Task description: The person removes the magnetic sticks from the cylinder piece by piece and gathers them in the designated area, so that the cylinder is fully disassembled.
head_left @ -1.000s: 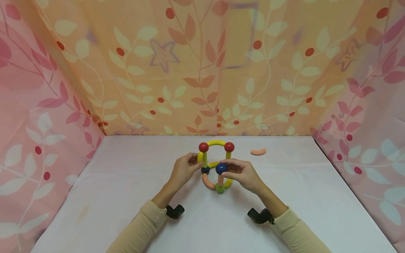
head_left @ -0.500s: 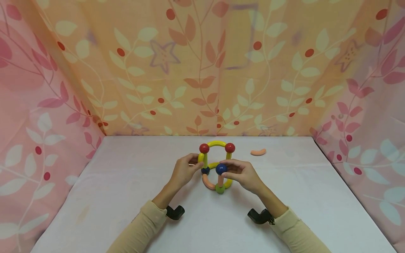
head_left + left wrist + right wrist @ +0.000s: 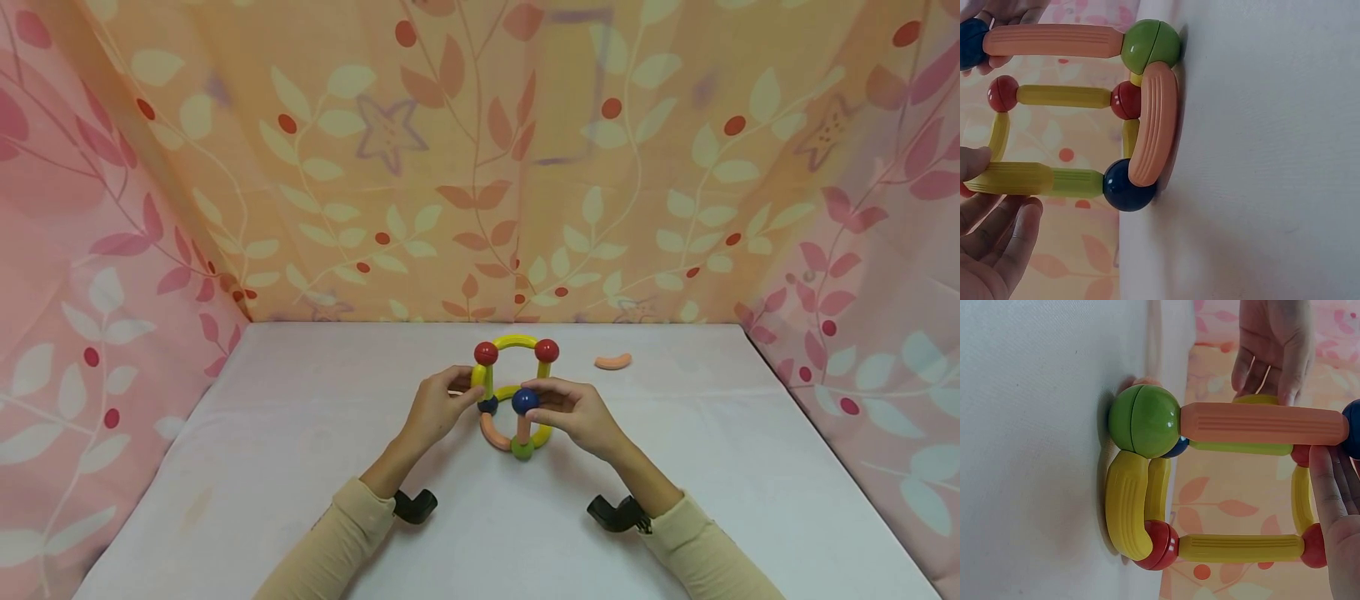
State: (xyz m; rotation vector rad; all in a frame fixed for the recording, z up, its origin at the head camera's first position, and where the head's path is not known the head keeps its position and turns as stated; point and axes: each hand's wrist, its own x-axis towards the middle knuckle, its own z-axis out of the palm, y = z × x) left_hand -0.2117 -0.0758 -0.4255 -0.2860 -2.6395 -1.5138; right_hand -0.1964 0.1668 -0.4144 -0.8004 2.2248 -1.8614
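Observation:
A frame of toy balls and sticks stands on the white table between my hands. My left hand (image 3: 437, 406) pinches a curved yellow stick (image 3: 1010, 178) beside the upright lime stick (image 3: 1077, 183), which rises from a dark blue ball (image 3: 1129, 185). With thumb and fingers, my right hand (image 3: 573, 414) grips the other blue ball (image 3: 526, 402), on top of an upright orange stick (image 3: 1263, 424). That stick stands on a green ball (image 3: 1144, 421). Two red balls (image 3: 547, 351) at the top back are joined by a curved yellow stick (image 3: 515, 341).
A loose curved orange stick (image 3: 613, 362) lies on the table (image 3: 675, 450), behind and right of the frame. Black wrist-worn pieces (image 3: 415, 506) hang at both sleeves. Patterned cloth (image 3: 480, 167) walls in the back and sides.
The frame's top, with its red balls and the curved yellow stick in my left hand, has shifted slightly right and nearer. Both hands keep their hold and have barely moved.

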